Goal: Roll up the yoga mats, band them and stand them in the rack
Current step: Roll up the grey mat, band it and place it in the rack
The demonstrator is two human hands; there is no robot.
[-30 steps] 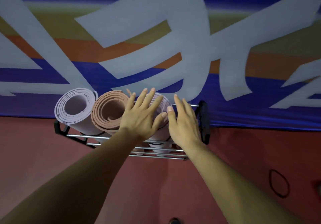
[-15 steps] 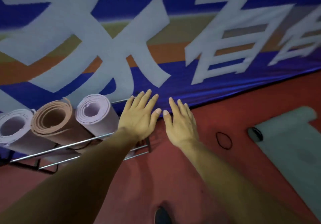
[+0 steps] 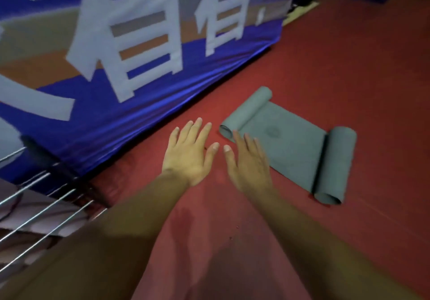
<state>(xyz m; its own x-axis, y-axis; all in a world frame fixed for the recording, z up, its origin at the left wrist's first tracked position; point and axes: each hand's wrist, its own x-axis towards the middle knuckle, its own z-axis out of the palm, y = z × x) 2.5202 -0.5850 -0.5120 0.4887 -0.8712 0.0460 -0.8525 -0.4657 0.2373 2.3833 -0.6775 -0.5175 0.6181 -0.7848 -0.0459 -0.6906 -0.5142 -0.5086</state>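
- Left hand (image 3: 188,155) and right hand (image 3: 249,164): fingers spread, both empty.
- Wire rack (image 3: 69,210), eight o'clock, holds blurred rolls (image 3: 46,226).
- Green mat (image 3: 293,150), three o'clock, on red floor (image 3: 349,78).

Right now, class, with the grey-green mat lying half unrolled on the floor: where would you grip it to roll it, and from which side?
Probably the curled end beside the right hand: it is already a started roll. Come from the side facing the banner, both hands spread along it, and roll across the flat middle toward the other curl.
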